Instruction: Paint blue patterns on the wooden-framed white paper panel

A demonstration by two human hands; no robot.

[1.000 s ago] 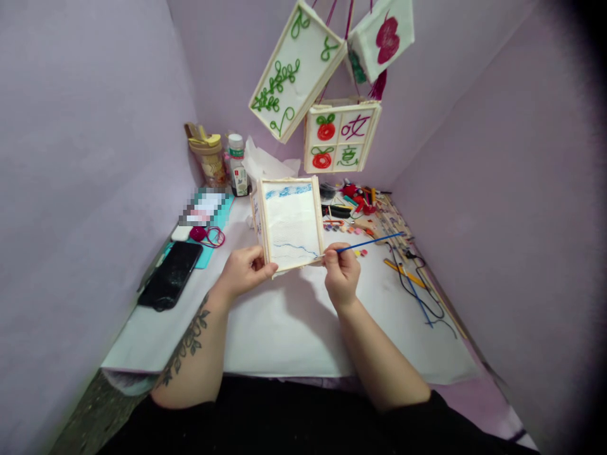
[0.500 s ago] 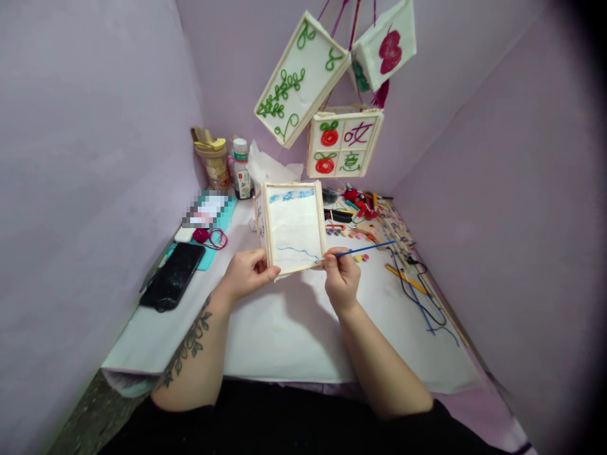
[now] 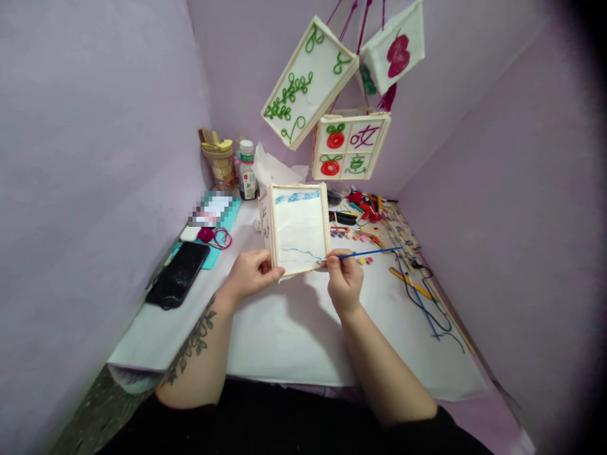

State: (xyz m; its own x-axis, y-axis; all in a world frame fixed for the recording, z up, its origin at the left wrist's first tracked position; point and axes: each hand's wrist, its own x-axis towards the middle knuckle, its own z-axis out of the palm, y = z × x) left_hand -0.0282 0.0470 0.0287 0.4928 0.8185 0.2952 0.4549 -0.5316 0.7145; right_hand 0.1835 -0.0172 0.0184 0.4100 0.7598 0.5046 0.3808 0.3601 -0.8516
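My left hand (image 3: 251, 273) grips the lower left corner of a paper lantern (image 3: 300, 224) with a pale wooden frame, holding it tilted up above the table. Blue strokes run along the top of its white front panel, and a thin wavy blue line crosses near the bottom. Dark marks show on its left side panel. In my right hand (image 3: 345, 281) is a blue-handled paintbrush (image 3: 374, 251), pinched between thumb and fingers. Its tip is at the panel's lower right corner; whether it touches the paper I cannot tell.
Finished lanterns (image 3: 310, 82) hang above the table. On the left lie a black phone (image 3: 179, 276) and red cord (image 3: 207, 236), with a bottle (image 3: 247, 170) and a lidded cup (image 3: 220, 164) behind. Paint pots (image 3: 365, 260), pliers (image 3: 344, 218), wooden sticks and a yellow knife (image 3: 410, 282) are on the right.
The whole view has shifted slightly, so everything appears a little further right. Both hands keep their hold, and the brush tip stays near the panel's lower right corner.
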